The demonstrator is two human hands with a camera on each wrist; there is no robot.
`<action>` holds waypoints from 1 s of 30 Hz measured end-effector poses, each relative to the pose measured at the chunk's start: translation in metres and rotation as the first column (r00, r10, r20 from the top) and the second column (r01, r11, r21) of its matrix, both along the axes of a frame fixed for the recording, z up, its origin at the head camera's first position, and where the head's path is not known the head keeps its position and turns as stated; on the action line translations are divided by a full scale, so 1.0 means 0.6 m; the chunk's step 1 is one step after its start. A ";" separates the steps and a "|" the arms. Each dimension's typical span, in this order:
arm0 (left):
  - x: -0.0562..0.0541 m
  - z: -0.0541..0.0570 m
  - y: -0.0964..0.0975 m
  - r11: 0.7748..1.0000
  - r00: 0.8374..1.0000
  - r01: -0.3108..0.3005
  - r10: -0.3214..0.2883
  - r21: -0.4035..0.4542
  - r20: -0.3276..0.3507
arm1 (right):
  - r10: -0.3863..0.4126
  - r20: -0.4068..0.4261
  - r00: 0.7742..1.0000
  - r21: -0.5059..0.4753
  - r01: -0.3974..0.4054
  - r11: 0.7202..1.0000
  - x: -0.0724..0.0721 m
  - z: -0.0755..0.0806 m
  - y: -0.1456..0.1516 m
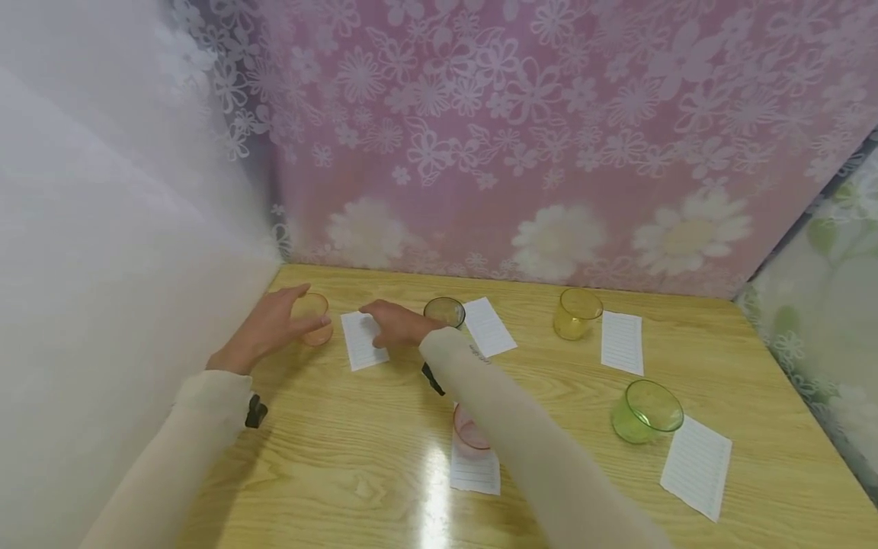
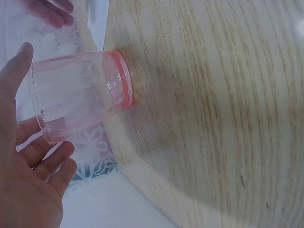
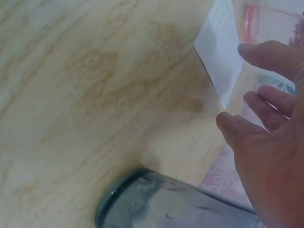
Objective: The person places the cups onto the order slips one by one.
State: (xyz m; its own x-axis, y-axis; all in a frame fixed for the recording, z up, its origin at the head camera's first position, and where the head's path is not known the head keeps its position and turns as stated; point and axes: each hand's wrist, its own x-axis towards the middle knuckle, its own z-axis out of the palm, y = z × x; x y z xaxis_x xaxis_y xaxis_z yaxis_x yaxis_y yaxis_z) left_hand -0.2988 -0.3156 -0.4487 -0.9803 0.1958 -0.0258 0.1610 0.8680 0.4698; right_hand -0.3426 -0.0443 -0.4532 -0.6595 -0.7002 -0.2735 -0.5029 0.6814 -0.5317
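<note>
A pinkish-orange glass cup [image 1: 312,306] stands upright at the table's back left. My left hand [image 1: 267,324] is spread around it; in the left wrist view the thumb is apart from the rim of the cup [image 2: 85,90] and the other fingers sit loosely at its other side. My right hand [image 1: 398,324] hovers over a sheet of lined paper [image 1: 360,347] beside that cup, its fingers bent loosely with nothing between them. Next to the right wrist stands a dark grey glass cup [image 1: 444,311], close below the hand in the right wrist view.
Another lined sheet [image 1: 490,328] lies by the grey cup. A pink cup [image 1: 472,427] on paper is partly behind my right sleeve. A yellow cup [image 1: 576,316] and a green cup [image 1: 645,415] stand at the right, each beside a sheet. A white wall borders the left side.
</note>
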 end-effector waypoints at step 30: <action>0.002 -0.012 -0.010 0.999 0.999 -0.022 0.023 0.029 -0.033 | 0.083 -0.130 0.988 0.096 -0.071 0.993 0.005 -0.033 -0.007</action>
State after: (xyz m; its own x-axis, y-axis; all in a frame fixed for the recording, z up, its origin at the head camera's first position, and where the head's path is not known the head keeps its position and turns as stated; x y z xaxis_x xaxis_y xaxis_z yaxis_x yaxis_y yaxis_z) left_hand -0.2974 -0.3219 -0.4558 -0.9846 0.1742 0.0121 0.1578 0.8575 0.4897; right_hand -0.3397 -0.0484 -0.4730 -0.6393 -0.7267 -0.2514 -0.6180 0.6801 -0.3943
